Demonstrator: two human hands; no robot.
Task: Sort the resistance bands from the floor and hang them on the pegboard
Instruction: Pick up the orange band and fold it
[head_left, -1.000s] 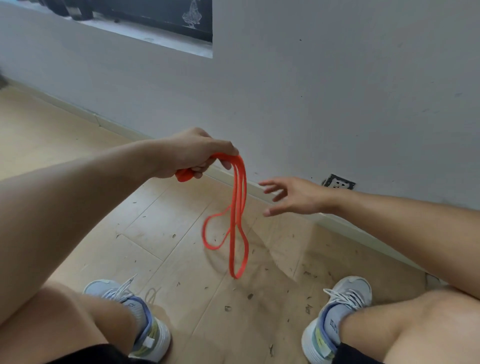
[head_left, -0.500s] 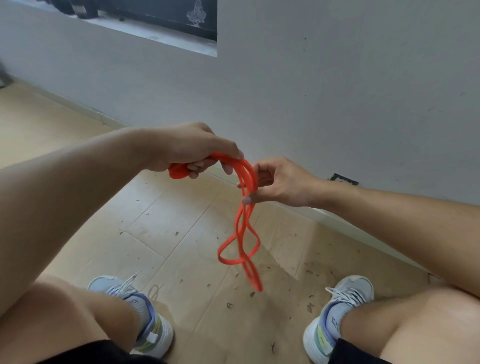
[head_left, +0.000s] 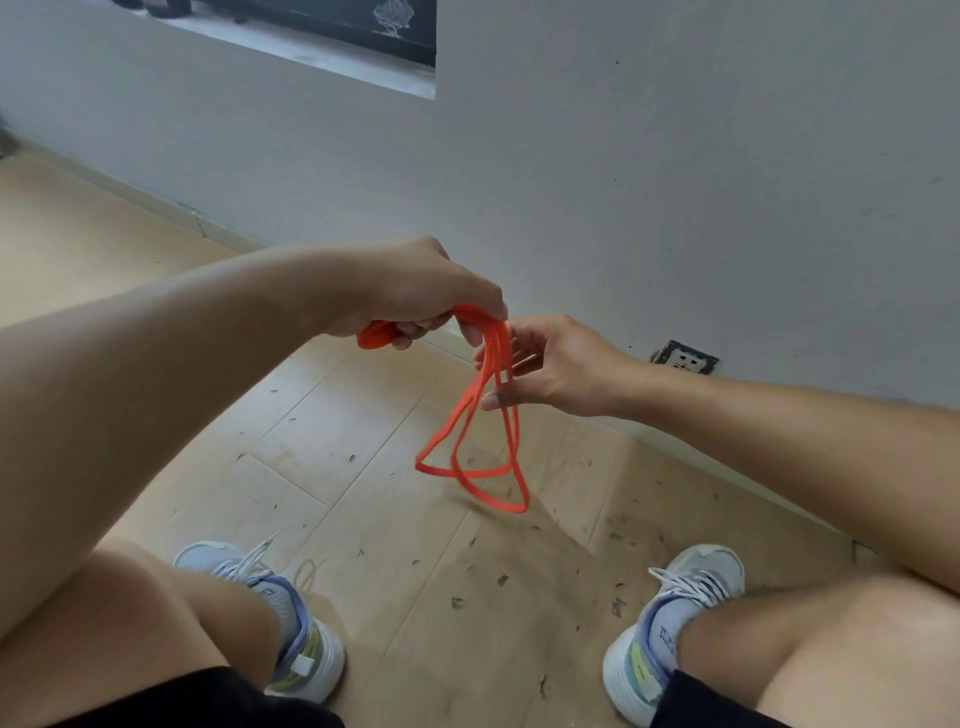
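Observation:
An orange resistance band (head_left: 467, 474) hangs in several looped strands above the wooden floor (head_left: 363, 431). My left hand (head_left: 415, 296) grips its bunched top end, with a short orange end poking out under the fist. Just to the right, my right hand (head_left: 556, 369) has its thumb and curled fingers round the upper strands. The loops dangle below both hands, near the floor. No pegboard is in view.
A grey wall (head_left: 623, 182) with a wall socket (head_left: 684, 358) low down runs right in front of me. My knees and two pale sneakers (head_left: 291, 623) (head_left: 670, 623) frame the floor, which is littered with small dark debris. A dark recess (head_left: 332, 21) sits at the top left.
My right hand reached left from open air and took hold of the band's upper strands. The hanging loops spread apart and swung right. My left hand kept its grip.

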